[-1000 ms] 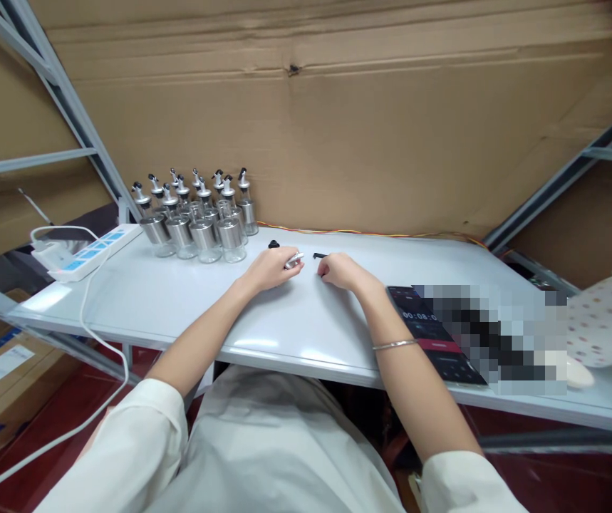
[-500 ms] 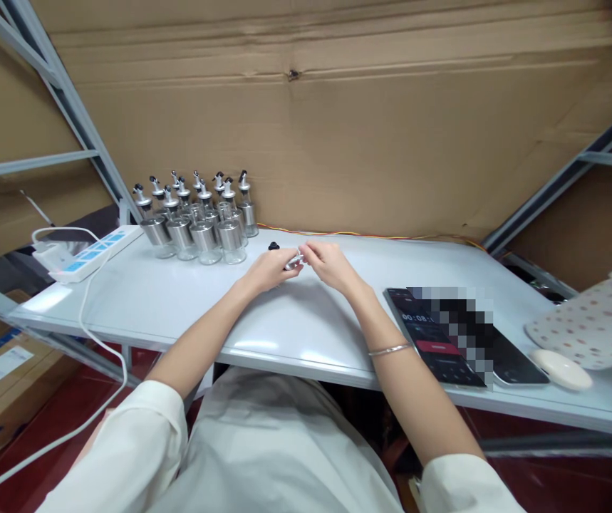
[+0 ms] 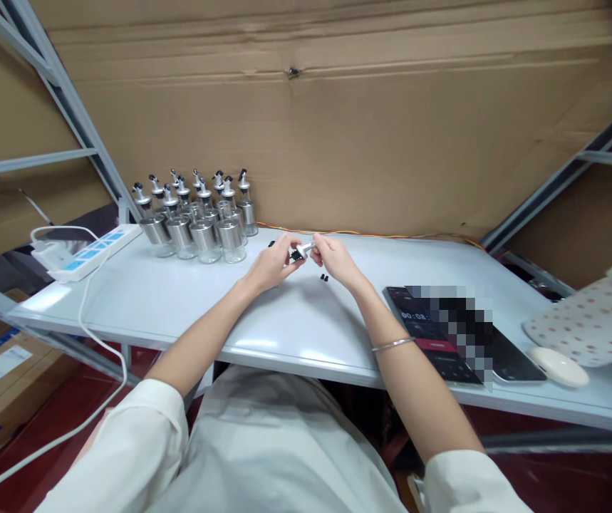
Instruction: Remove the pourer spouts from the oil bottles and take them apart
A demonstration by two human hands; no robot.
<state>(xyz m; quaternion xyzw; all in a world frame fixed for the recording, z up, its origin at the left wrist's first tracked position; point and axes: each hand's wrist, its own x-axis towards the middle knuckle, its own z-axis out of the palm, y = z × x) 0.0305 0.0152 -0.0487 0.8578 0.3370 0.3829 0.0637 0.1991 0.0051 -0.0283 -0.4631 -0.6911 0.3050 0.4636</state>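
Observation:
Over the middle of the table, a silver bottle pourer [image 3: 306, 249] with a black ribbed stopper end lies between my two hands. My left hand [image 3: 272, 265] has its fingers and thumb around the black end. At the other end, my right hand [image 3: 334, 258] pinches the silver spout. Two small black pieces [image 3: 324, 278] rest on the table just below my right hand. A bit of a black part [image 3: 272, 244] peeks out behind my left hand, mostly hidden by it. Back left, several glass and steel oil bottles [image 3: 206, 239] stand upright in a group, most topped with pourers.
A white power strip [image 3: 95, 255] with a plugged-in cable sits at the table's left end. To the right lie two phones [image 3: 434, 356], a cream oval object [image 3: 559, 367] and a dotted white bag [image 3: 594, 320]. Cardboard [image 3: 364, 142] walls the back, with thin wires along its foot.
My hands have turned and drawn slightly apart, bringing the pourer and its black end into clearer view. The two small black pieces, hidden before, now show below my right hand.

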